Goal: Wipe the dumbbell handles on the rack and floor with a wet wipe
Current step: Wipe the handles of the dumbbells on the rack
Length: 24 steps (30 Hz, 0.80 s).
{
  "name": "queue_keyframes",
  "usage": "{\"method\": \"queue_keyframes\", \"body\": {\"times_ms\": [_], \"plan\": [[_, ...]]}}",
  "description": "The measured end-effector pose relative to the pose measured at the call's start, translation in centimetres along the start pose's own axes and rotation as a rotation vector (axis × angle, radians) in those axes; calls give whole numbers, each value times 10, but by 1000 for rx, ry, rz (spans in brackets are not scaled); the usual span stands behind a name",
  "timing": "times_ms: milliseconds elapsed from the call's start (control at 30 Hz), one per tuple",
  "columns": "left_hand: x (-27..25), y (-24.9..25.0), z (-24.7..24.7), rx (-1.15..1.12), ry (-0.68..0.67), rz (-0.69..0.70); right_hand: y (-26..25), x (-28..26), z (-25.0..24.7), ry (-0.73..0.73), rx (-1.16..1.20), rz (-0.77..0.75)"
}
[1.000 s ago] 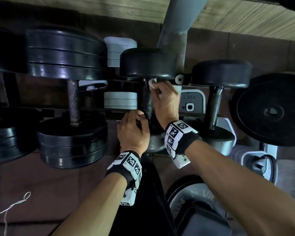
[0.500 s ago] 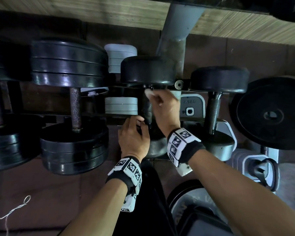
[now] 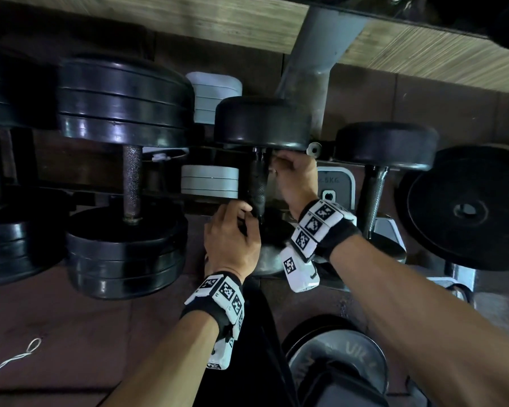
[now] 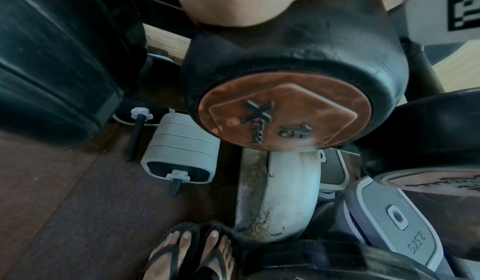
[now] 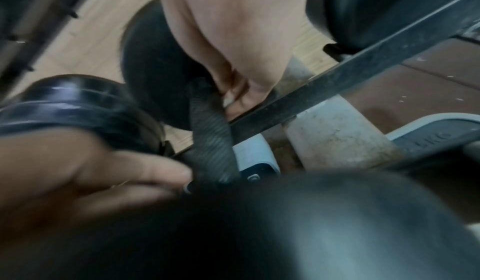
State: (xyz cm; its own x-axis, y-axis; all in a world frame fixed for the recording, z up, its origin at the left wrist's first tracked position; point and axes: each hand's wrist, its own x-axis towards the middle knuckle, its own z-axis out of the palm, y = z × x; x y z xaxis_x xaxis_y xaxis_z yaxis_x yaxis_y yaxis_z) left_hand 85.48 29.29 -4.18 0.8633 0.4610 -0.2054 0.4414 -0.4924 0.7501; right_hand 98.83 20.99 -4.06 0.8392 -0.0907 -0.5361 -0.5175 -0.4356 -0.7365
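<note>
The right hand (image 3: 296, 179) curls its fingers against the far end of the black knurled dumbbell handle (image 3: 256, 183), just under the far rubber head; whether a wet wipe sits between fingers and handle cannot be told (the wrist view is blurred); the left hand (image 3: 232, 239) curls at the handle's near end, fingertips touching it beside the near head; this black rubber dumbbell marked 15 (image 4: 285, 112) lies across the dark metal rack rail (image 5: 363, 73); four dumbbells show on the rack; one grey square-plated dumbbell (image 4: 182, 151) lies on the floor below.
</note>
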Motion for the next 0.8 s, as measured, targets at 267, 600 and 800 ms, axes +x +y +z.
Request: {"method": "queue_keyframes", "body": {"times_ms": [267,600,800], "plan": [[0,-1,0,8,-5,1,2,-21,3,232,-187,-283],[0,6,-3,31,-13,-21,-2,-38,12,154,-300,-540],[16,8,-20,-324,-159,-295,2,-61,14,-163,-197,-608]]}}
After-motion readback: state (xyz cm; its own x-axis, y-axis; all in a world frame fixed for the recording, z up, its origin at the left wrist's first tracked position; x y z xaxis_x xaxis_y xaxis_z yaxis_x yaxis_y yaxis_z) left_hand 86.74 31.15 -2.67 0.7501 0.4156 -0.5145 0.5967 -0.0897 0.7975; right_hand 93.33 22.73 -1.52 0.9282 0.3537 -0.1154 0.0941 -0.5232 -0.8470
